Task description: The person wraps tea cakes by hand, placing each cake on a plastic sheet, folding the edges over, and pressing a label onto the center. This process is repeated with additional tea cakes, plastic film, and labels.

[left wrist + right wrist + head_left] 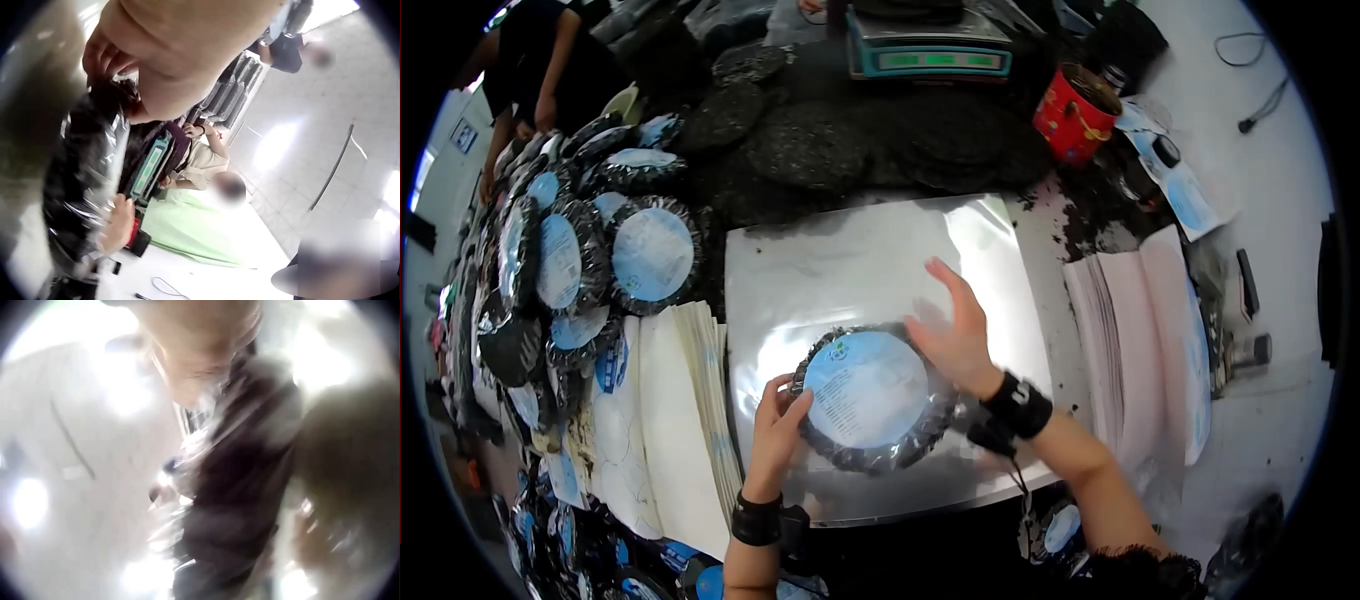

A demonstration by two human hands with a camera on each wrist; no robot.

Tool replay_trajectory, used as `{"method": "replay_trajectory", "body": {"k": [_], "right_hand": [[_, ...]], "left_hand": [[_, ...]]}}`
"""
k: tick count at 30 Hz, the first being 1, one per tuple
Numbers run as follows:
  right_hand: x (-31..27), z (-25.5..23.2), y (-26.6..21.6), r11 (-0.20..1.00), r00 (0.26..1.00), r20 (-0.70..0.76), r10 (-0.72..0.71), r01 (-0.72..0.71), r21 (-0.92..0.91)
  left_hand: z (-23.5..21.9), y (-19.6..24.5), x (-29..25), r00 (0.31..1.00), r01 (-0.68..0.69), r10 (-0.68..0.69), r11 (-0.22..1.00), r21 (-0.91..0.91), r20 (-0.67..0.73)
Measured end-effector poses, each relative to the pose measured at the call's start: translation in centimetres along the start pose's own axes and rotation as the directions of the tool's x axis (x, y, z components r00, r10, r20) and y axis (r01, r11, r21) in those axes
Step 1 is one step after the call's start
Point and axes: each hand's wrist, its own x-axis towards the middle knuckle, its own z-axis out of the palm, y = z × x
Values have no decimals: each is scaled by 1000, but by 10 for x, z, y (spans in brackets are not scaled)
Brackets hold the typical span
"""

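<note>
A round dark cake wrapped in clear plastic [868,390], with a pale blue printed label on top, is over the shiny metal sheet [800,270]. My left hand [778,430] grips its left edge, thumb on the upper side and the other fingers curled at the rim. Over the upper right edge is my right hand [960,345], fingers spread and blurred. In the left wrist view the crinkled film of the wrapped cake [81,169] stretches away beneath the left hand [169,56]. The right wrist view is smeared, with the cake's dark side [240,462] below the right hand [200,344].
Labelled wrapped cakes [654,253] pile up at the left. Paper stacks flank the sheet, cream [680,400] on the left and pinkish [1135,340] on the right. Bare dark cakes [810,145], a scale [930,60] and a red tin [1075,115] stand behind. Other people are nearby.
</note>
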Motion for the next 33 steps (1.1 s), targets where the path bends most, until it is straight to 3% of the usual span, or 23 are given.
{"method": "replay_trajectory", "body": {"k": [1,2,3,6,8,10,11,12,14,16,17,18,20,21,22,23,24,26,28,31,32,33], "right_hand": [[26,8,2,975,988,-2,-156,154,-158],[66,25,3,885,942,105,-319,335,-323],[109,47,15,749,874,145,-464,475,-462],[204,120,97,631,815,91,-572,508,-585],[219,136,113,716,842,60,-536,491,-497],[222,128,120,726,838,74,-541,509,-461],[225,122,122,714,826,92,-556,532,-455],[231,112,123,700,816,110,-567,548,-458],[240,90,109,690,805,106,-583,560,-459],[238,67,79,696,806,79,-587,552,-458],[224,58,68,685,800,62,-597,548,-480],[214,51,56,667,785,43,-618,552,-500],[183,25,25,622,776,32,-630,529,-578],[143,14,8,597,794,51,-605,496,-631],[97,9,3,561,801,68,-594,473,-679],[40,5,-10,604,860,114,-497,437,-667],[-13,1,-37,672,917,217,-336,394,-627],[-94,17,-33,611,890,435,-133,420,-672],[-88,-6,-64,848,890,443,-111,317,-425],[-39,-51,-46,958,979,154,-131,165,-233],[-17,-54,-13,951,987,91,-132,152,-268],[1,-49,-1,998,997,63,52,-50,-28]], "left_hand": [[-18,-2,-2,998,55,-56,997,49,10],[-29,1,3,995,99,-102,990,100,20],[-28,18,-3,996,92,-93,995,34,16],[-49,35,-17,993,72,-63,993,89,-100],[-71,46,-25,982,-53,65,996,69,-176],[-109,51,-29,962,-112,137,987,115,-238],[-132,53,-20,924,-130,157,987,99,-350],[-161,62,-6,856,-220,308,944,246,-416],[-202,120,19,770,-342,449,890,301,-453],[-226,204,29,700,-518,519,842,151,-491],[-230,221,28,668,-592,539,803,73,-514],[-235,211,29,623,-640,560,767,57,-546],[-195,171,11,782,-514,500,855,70,-371],[-162,137,1,844,-391,483,851,349,-233],[-136,88,2,907,-377,393,918,124,-154],[-103,51,-3,938,-311,334,930,198,-96],[-81,7,2,953,-291,299,948,128,-51],[-16,-24,1,951,-303,308,947,104,-36],[19,-34,0,920,-368,393,877,311,-20],[26,-47,9,913,-394,399,917,69,-91],[25,-51,12,913,-396,394,918,4,-105],[40,-40,23,938,-345,318,902,-261,-140]]}}
